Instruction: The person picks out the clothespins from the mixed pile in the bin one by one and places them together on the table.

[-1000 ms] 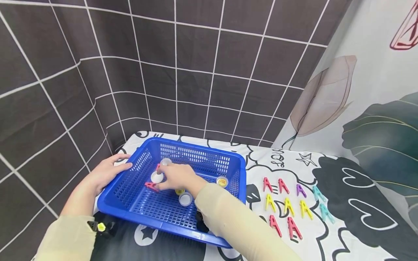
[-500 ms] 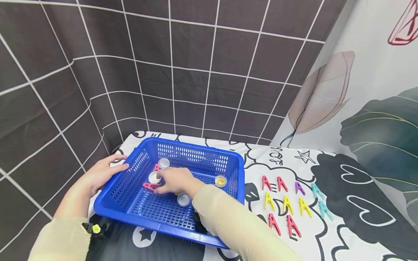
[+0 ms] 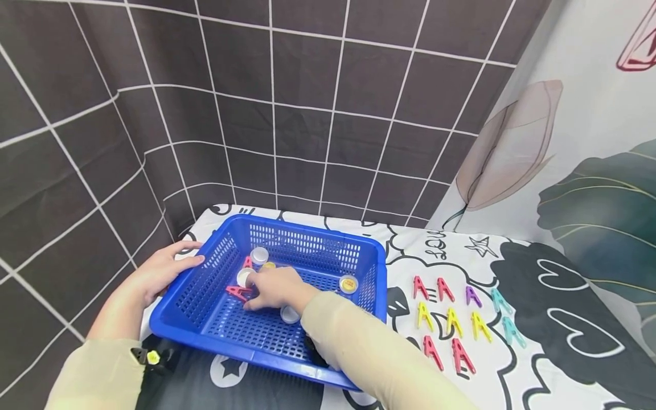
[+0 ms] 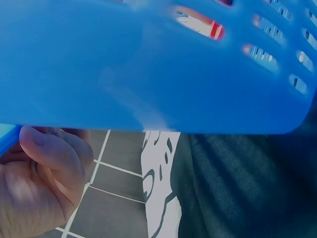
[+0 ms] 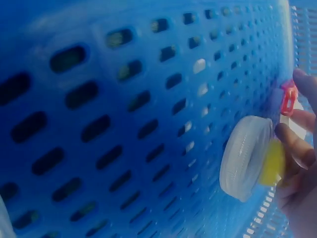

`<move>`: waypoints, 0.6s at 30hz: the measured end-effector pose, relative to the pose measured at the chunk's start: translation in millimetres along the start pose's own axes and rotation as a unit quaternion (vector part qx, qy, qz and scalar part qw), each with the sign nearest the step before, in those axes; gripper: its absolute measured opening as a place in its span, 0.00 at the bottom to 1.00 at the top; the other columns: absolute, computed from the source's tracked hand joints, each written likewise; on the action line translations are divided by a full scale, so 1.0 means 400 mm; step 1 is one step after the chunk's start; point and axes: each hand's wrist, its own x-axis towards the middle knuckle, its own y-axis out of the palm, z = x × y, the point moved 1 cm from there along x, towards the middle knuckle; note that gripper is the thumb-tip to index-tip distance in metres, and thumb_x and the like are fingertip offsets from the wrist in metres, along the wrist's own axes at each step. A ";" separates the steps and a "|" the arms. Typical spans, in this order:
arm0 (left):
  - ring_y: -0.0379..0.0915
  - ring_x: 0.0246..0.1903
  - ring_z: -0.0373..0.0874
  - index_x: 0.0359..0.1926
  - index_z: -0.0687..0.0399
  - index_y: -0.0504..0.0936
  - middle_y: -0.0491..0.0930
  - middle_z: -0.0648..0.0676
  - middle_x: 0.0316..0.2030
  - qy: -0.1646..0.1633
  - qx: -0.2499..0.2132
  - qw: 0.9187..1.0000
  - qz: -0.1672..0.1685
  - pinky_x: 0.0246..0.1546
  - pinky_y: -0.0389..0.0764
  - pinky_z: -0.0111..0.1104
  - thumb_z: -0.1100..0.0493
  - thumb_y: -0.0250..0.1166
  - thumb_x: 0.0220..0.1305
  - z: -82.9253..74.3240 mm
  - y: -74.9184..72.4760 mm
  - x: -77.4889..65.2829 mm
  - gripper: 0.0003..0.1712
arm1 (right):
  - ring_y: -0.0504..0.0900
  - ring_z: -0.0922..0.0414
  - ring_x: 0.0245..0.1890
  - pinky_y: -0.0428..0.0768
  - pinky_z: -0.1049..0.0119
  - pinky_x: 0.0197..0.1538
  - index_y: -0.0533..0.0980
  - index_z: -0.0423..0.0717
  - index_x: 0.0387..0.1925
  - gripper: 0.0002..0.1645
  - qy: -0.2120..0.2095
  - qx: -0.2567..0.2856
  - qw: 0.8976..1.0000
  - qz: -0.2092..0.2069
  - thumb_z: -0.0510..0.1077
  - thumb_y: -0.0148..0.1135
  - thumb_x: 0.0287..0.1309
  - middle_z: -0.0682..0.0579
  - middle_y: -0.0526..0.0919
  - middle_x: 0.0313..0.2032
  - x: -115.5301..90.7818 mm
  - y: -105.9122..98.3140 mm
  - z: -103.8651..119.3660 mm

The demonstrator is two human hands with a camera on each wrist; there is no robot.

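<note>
A blue perforated basket (image 3: 251, 359) stands on the table. My left hand (image 3: 166, 270) grips its left rim, and the left wrist view shows the thumb (image 4: 49, 148) over the edge. My right hand (image 3: 277, 286) reaches down inside, thumb and forefinger spread apart. Just in front of those fingertips lie a pink clothespin (image 3: 237, 292) and a white round cap (image 3: 245, 277). Another pink clothespin (image 3: 248, 262), a clear cap (image 3: 258, 255) and a small yellow piece (image 3: 269, 265) sit beyond. Beneath the wrist is a translucent cap (image 3: 290, 314).
A cap with a yellow centre (image 3: 348, 284) lies at the basket's right side. To the basket's right, pink clothespins (image 3: 432, 353), yellow ones (image 3: 453, 323), a purple one (image 3: 472, 296) and teal ones (image 3: 512, 331) lie in rows on the patterned cloth. Dark tiled cloth (image 3: 307, 131) hangs behind.
The right hand has shifted slightly within the basket, and a yellow piece now shows beyond its fingers. The left hand stays at the rim.
</note>
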 end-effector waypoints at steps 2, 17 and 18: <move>0.79 0.32 0.47 0.70 0.56 0.54 0.71 0.71 0.51 -0.001 0.001 1.000 0.001 0.32 0.81 0.42 0.41 0.57 0.64 -0.001 -0.001 -0.002 0.42 | 0.73 0.67 0.35 0.74 0.63 0.38 0.75 0.67 0.49 0.26 -0.008 -0.009 1.000 0.001 0.70 0.60 0.50 0.66 0.76 0.35 0.002 0.001 0.003; 0.79 0.34 0.48 0.70 0.56 0.55 0.68 0.72 0.54 0.004 -0.013 1.000 0.001 0.33 0.81 0.43 0.43 0.57 0.64 -0.003 0.000 -0.007 0.40 | 0.70 0.65 0.29 0.72 0.62 0.29 0.70 0.65 0.31 0.18 0.001 -0.071 0.997 -0.035 0.70 0.59 0.51 0.63 0.71 0.27 0.014 0.022 0.021; 0.79 0.34 0.48 0.69 0.56 0.55 0.68 0.73 0.54 0.005 -0.016 1.000 0.001 0.33 0.81 0.43 0.43 0.58 0.64 -0.004 0.000 -0.007 0.40 | 0.70 0.65 0.29 0.72 0.62 0.29 0.70 0.65 0.31 0.18 0.002 -0.070 0.997 -0.036 0.70 0.58 0.51 0.63 0.70 0.27 0.014 0.023 0.021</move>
